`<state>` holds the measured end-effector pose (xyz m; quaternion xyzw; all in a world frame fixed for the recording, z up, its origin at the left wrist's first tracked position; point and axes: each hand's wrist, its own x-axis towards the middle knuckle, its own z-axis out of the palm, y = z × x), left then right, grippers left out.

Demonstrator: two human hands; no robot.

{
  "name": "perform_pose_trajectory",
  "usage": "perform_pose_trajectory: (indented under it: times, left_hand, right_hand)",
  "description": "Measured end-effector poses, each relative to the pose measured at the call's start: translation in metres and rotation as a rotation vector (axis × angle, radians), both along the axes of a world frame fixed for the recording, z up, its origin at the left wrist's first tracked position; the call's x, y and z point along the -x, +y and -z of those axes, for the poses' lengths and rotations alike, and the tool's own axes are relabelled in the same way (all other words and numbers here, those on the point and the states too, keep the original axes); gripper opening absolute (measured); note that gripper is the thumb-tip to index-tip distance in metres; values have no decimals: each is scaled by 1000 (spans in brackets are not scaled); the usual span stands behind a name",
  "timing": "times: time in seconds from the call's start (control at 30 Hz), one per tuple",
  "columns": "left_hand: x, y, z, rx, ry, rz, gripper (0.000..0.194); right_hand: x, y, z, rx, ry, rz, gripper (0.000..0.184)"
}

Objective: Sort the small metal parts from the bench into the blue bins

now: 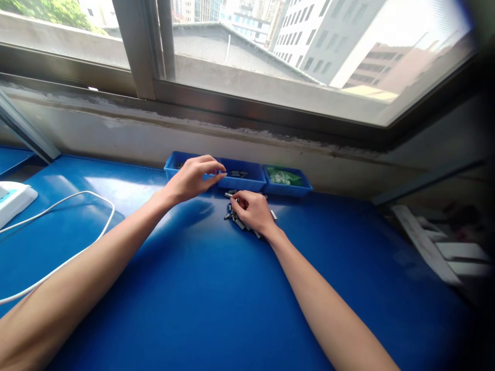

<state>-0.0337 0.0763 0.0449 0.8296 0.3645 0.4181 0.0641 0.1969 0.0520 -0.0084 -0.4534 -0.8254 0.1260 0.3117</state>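
My left hand [199,175] hovers over the left and middle blue bins, thumb and forefinger brought together in a pinch. Whatever is between its fingertips, if anything, is too small to make out. Low over a loose heap of small metal cylindrical parts [238,222], my right hand [253,210] has its fingers curled and closed. Its fingertips touch the heap's upper left side, and what they grip is hidden. Several similar metal parts lie inside the middle bin [251,181]. The left bin [172,164] is partly covered by my left hand.
At the right end of the row, a third blue bin [303,191] holds a green and clear plastic bag [284,176]. A white cable [87,193] loops over the blue tabletop [201,309] from a white device [17,201]. A window frame [232,100] rises behind the bins.
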Motion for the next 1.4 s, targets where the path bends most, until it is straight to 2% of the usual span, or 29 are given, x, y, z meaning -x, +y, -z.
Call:
perform_pose_trajectory:
  times: [0.1, 0.27, 0.43, 0.6, 0.73, 0.93, 1.1, 1.27, 1.33, 1.4]
  left_hand:
    - [-4, -7, 7, 119, 235, 178, 19]
    - [-11, -19, 19, 209, 355, 258, 21]
    - [-18, -27, 28, 199, 412, 265, 23]
    - [-14, -23, 32, 205, 374, 231, 17]
    - [-10, -20, 40, 265, 242, 246, 17]
    - [-11, -28, 51, 609, -304, 268, 33]
    - [-8, -28, 52, 724, -471, 315, 35]
    - [-9, -28, 52, 714, -488, 319, 27]
    - [-10, -28, 49, 589, -504, 265, 23]
    - [-9, -26, 44, 357, -535, 115, 18]
  right_hand:
    - [0, 0, -1, 18, 35, 8, 20]
    - [0, 0, -5, 61, 106, 30, 24]
    - [0, -1, -7, 62, 108, 27, 29]
    - [1, -2, -7, 55, 101, 27, 32]
    - [1, -2, -7, 47, 88, 13, 31]
    - [1, -1, -5, 31, 63, 6, 33]
    - [2, -1, -6, 21, 55, 9, 36]
    - [2, -1, -7, 20, 63, 3, 36]
    - [2, -1, -6, 21, 62, 1, 36]
    - [2, -1, -6, 19, 60, 4, 37]
